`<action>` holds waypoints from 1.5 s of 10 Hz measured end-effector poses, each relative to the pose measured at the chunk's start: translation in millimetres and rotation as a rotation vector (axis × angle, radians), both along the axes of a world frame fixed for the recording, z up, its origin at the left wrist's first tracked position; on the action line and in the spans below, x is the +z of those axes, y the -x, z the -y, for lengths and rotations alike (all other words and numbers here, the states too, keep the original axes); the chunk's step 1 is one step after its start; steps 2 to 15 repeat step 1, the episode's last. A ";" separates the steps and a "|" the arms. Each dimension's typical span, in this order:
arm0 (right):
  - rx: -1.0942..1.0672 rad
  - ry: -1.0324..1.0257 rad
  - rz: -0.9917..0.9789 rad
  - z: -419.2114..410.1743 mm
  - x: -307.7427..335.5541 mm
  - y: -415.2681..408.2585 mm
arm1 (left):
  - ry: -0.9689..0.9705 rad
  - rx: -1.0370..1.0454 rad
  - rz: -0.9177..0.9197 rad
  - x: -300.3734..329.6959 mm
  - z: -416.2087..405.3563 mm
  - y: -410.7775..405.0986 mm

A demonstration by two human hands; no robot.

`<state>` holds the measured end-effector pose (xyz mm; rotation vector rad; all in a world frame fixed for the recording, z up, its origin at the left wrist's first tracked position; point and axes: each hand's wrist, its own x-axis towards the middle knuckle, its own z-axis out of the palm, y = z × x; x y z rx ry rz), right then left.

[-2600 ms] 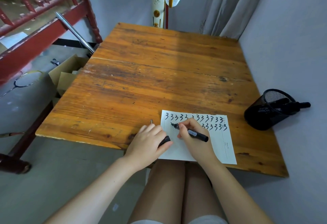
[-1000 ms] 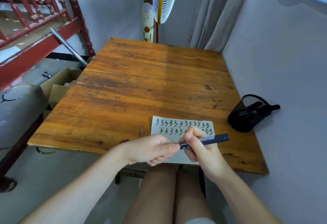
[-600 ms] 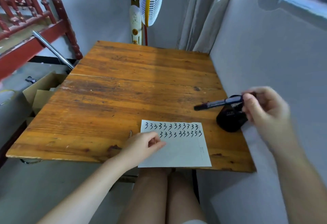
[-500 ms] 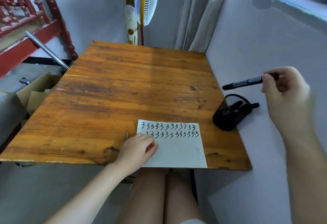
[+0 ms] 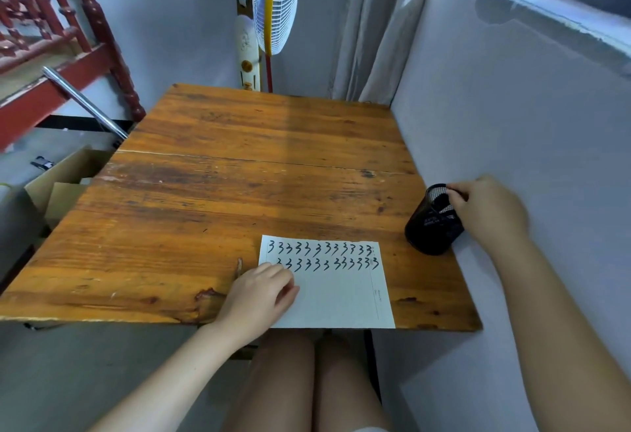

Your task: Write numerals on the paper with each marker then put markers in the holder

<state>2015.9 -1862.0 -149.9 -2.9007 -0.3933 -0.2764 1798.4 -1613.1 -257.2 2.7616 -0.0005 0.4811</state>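
Observation:
A white paper [image 5: 341, 295] with two rows of black 3s lies at the near edge of the wooden table [image 5: 239, 185]. My left hand [image 5: 263, 291] rests on the paper's left edge with loosely curled fingers and holds nothing. A black mesh holder [image 5: 428, 235] leans tilted against the right wall. My right hand [image 5: 485, 213] is at the holder's mouth, fingers pinched on the end of a black marker [image 5: 440, 202] whose shaft is down inside the holder. Other markers inside are hard to make out.
A grey wall [image 5: 512, 124] runs right along the table's right edge. Behind the far edge stands a fan [image 5: 273, 4]. On the floor to the left are a cardboard box [image 5: 58, 185], a red wooden frame [image 5: 51, 90] and a metal tube [image 5: 85, 103].
My right hand carried the capped marker from the paper up and right, then down into the holder's mouth. My left hand let go of the marker and settled on the paper's left edge.

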 end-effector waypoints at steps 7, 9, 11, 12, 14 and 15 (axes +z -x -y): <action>-0.002 -0.056 -0.019 1.8 8.8 -1.5 | 0.041 -0.015 -0.032 -2.2 0.8 -0.5; -0.002 -0.056 -0.019 1.8 8.8 -1.5 | 0.041 -0.015 -0.032 -2.2 0.8 -0.5; -0.002 -0.056 -0.019 1.8 8.8 -1.5 | 0.041 -0.015 -0.032 -2.2 0.8 -0.5; -0.002 -0.056 -0.019 1.8 8.8 -1.5 | 0.041 -0.015 -0.032 -2.2 0.8 -0.5; -0.002 -0.056 -0.019 1.8 8.8 -1.5 | 0.041 -0.015 -0.032 -2.2 0.8 -0.5; -0.002 -0.056 -0.019 1.8 8.8 -1.5 | 0.041 -0.015 -0.032 -2.2 0.8 -0.5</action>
